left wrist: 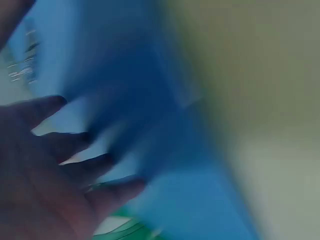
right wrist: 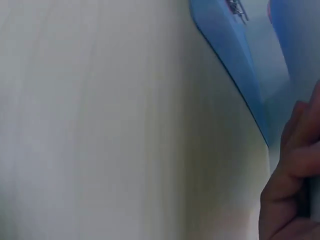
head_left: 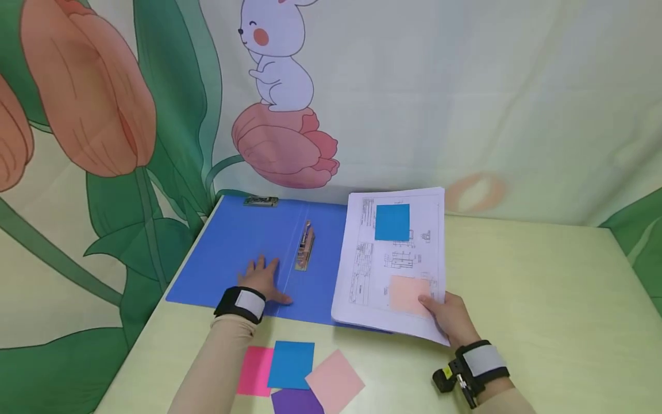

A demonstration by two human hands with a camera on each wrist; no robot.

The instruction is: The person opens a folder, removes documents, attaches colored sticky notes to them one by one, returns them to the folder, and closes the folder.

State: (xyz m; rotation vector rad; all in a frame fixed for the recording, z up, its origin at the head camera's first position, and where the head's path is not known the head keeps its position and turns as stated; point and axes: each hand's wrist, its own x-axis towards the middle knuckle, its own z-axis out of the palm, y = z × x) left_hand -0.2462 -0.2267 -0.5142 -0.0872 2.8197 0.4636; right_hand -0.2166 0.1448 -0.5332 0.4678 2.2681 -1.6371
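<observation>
A blue folder (head_left: 227, 247) lies opened flat on the table, with one metal clip (head_left: 305, 247) near its spine and another clip (head_left: 261, 201) at its top left. My left hand (head_left: 260, 280) rests on the folder with spread fingers, left of the spine. At the right, my right hand (head_left: 454, 317) grips a stack of printed drawing sheets (head_left: 362, 276) by its lower right edge, thumb on top. The sheets lie over the folder's right part. On the top sheet are a blue sticky note (head_left: 392, 222) and a pale pink note (head_left: 405, 294), the latter beside my thumb.
In front of the folder lie loose square notes: hot pink (head_left: 254, 371), blue (head_left: 291, 365), pale pink (head_left: 336, 380) and purple (head_left: 297, 401). A printed curtain (head_left: 465, 103) hangs behind the table (head_left: 558, 322). Table surface extends to the right of the sheets.
</observation>
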